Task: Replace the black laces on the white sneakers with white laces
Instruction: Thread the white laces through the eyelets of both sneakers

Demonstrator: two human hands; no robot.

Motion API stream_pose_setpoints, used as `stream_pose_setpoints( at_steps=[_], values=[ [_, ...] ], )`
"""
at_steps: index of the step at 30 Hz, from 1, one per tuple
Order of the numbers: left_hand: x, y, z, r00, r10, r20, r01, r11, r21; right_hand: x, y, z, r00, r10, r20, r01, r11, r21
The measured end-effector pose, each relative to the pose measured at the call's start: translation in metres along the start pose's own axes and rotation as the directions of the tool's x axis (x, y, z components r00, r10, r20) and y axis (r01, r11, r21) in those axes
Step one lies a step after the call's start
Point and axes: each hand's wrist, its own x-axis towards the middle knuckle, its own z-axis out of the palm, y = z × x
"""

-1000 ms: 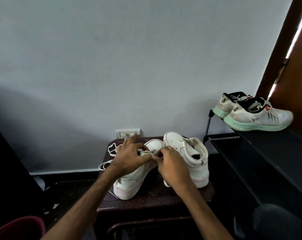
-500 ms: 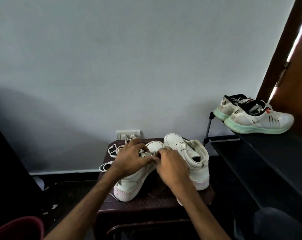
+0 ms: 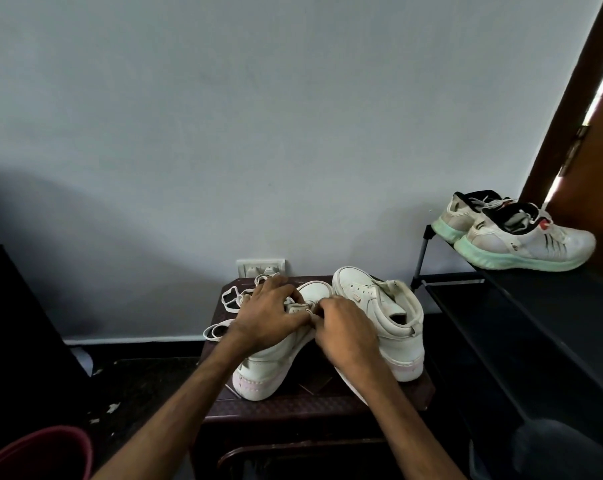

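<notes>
- Fingers (image 3: pixel 322 306) of the right hand (image 3: pixel 345 336): curled, tips pressed together, pinching a white strip at the lacing. I read it as a lace end; which eyelet is hidden.
- Left hand (image 3: pixel 269 317): fingers curled over the upper of the near sneaker (image 3: pixel 265 370), gripping it so it doesn't shift under the pull.
- Near sneaker: lies on the stool (image 3: pixel 321 408), heel toward the person, which puts the eyelets under both hands.
- White lace (image 3: pixel 245 298): slack loops trail left on the stool, free length to feed.
- Second sneaker (image 3: pixel 390 317): upright just beside, parked within reach.
- No black lace visible. My read: removal is done, threading is under way.
- Running shoes (image 3: pixel 521 244) on the rack (image 3: pixel 535 306), well apart, unrelated.
</notes>
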Motion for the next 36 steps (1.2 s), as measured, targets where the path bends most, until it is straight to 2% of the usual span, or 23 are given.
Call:
stream_pose_setpoints(
  at_steps=[3, 6, 7, 9, 12, 14, 17, 20, 22, 28, 31, 32, 33, 34, 35, 36],
  values=[
    [0.000, 0.001, -0.001, 1.000, -0.005, 0.010, 0.005, 1.000, 0.018, -0.005, 0.000, 0.002, 1.000, 0.023, 0.006, -0.023, 0.999, -0.039],
    [0.000, 0.002, -0.004, 0.999, -0.023, 0.031, 0.023, 1.000, 0.018, -0.014, 0.005, -0.001, 0.973, 0.090, 0.215, -0.029, 0.962, -0.271],
    [-0.001, 0.002, -0.003, 0.999, -0.029, 0.032, 0.029, 0.999, 0.015, -0.015, 0.006, -0.004, 0.967, 0.102, 0.232, -0.026, 0.951, -0.307],
    [0.000, 0.001, -0.002, 1.000, -0.019, 0.016, 0.019, 1.000, 0.023, -0.010, 0.004, -0.011, 0.981, 0.086, 0.171, -0.032, 0.955, -0.293],
    [0.000, 0.002, 0.000, 1.000, -0.002, -0.018, 0.002, 0.999, 0.038, 0.001, -0.007, -0.015, 1.000, 0.016, 0.026, -0.012, 0.986, -0.166],
    [0.000, 0.002, 0.000, 0.999, 0.005, -0.042, -0.004, 0.999, 0.035, 0.003, -0.013, -0.011, 1.000, -0.010, -0.004, 0.010, 0.996, -0.094],
    [0.002, 0.000, 0.001, 0.999, 0.008, -0.041, -0.006, 0.999, 0.052, -0.003, -0.008, -0.003, 0.999, 0.039, 0.018, -0.037, 0.996, -0.078],
    [0.004, -0.001, 0.001, 1.000, -0.004, -0.020, 0.006, 0.998, 0.062, -0.012, 0.005, 0.001, 0.980, 0.094, 0.175, -0.038, 0.954, -0.299],
    [0.004, 0.000, 0.002, 1.000, 0.004, -0.025, -0.003, 0.998, 0.062, -0.013, 0.009, -0.001, 0.970, 0.113, 0.217, -0.036, 0.943, -0.331],
    [0.004, -0.004, 0.004, 0.999, 0.007, -0.052, -0.004, 0.999, 0.053, 0.004, -0.006, -0.003, 0.999, -0.024, 0.034, 0.028, 0.995, -0.098],
    [0.005, -0.004, 0.002, 0.999, -0.021, -0.043, 0.020, 0.999, -0.031, -0.003, -0.004, 0.004, 1.000, 0.003, 0.031, 0.001, 0.990, -0.143],
    [0.005, -0.002, 0.002, 0.996, -0.075, -0.043, 0.069, 0.990, -0.121, -0.004, -0.004, 0.007, 0.999, 0.023, 0.040, -0.017, 0.987, -0.158],
    [0.005, -0.001, 0.000, 0.986, -0.161, -0.038, 0.144, 0.948, -0.284, -0.004, -0.005, 0.009, 0.998, 0.039, 0.046, -0.031, 0.987, -0.160],
    [0.005, -0.002, -0.002, 0.962, -0.272, 0.022, 0.245, 0.825, -0.509, -0.003, -0.006, 0.011, 0.997, 0.051, 0.049, -0.043, 0.988, -0.151],
    [0.005, -0.002, -0.006, 0.924, -0.354, 0.141, 0.348, 0.633, -0.692, -0.001, -0.007, 0.013, 0.997, 0.060, 0.047, -0.053, 0.988, -0.143],
    [0.004, -0.005, -0.007, 0.880, -0.390, 0.270, 0.436, 0.442, -0.784, 0.003, -0.007, 0.015, 0.997, 0.066, 0.035, -0.061, 0.988, -0.139]
  ],
)
